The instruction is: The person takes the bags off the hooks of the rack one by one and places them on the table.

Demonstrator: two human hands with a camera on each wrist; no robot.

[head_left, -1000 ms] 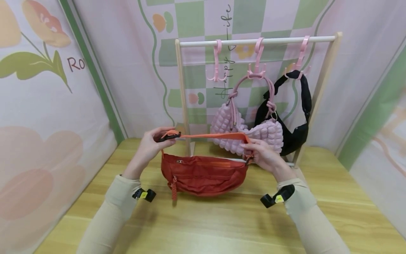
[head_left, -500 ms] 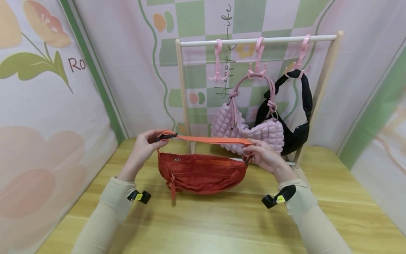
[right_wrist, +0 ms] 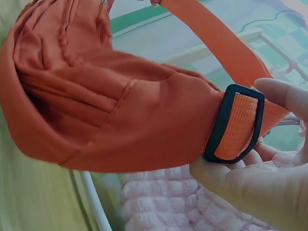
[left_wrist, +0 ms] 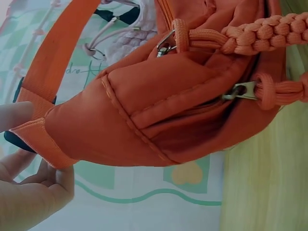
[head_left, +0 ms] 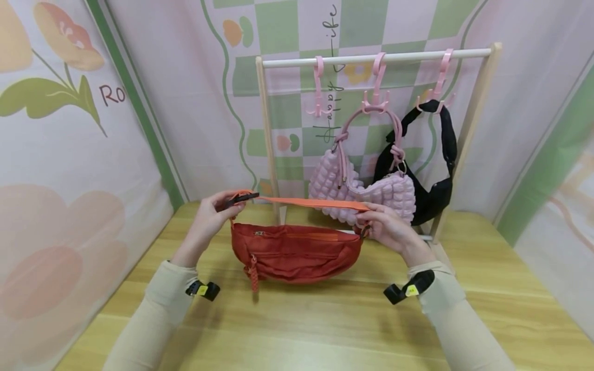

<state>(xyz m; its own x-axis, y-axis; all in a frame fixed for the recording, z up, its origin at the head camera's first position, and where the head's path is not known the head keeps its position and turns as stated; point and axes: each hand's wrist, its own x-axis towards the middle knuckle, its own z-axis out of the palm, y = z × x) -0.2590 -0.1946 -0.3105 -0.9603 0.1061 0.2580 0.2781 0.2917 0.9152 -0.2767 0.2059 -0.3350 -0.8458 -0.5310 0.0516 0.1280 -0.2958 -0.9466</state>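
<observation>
The bench (head_left: 297, 330) is shown nearest. Above it, the red bag (head_left: 297, 255) is held upright between both hands. Fingers and thumb of the left hand (head_left: 208, 216) are closed about the buckle (head_left: 242, 199) at one end of the strap (head_left: 315, 204); by the right hand (head_left: 389, 230), the other end is pinched beside the slider (right_wrist: 220, 122). The strap is drawn nearly straight. Should either pinch be loosened, the red bag could be tipped to that side by its own weight. Should it be moved forward at this height, the pink bag (head_left: 387, 193) behind could be knocked. Farther back, the black bag (head_left: 436, 203) is hung on the rack (head_left: 413, 56); the strap could be snagged by the leftmost hook (head_left: 318, 87) if brought there slack.
</observation>
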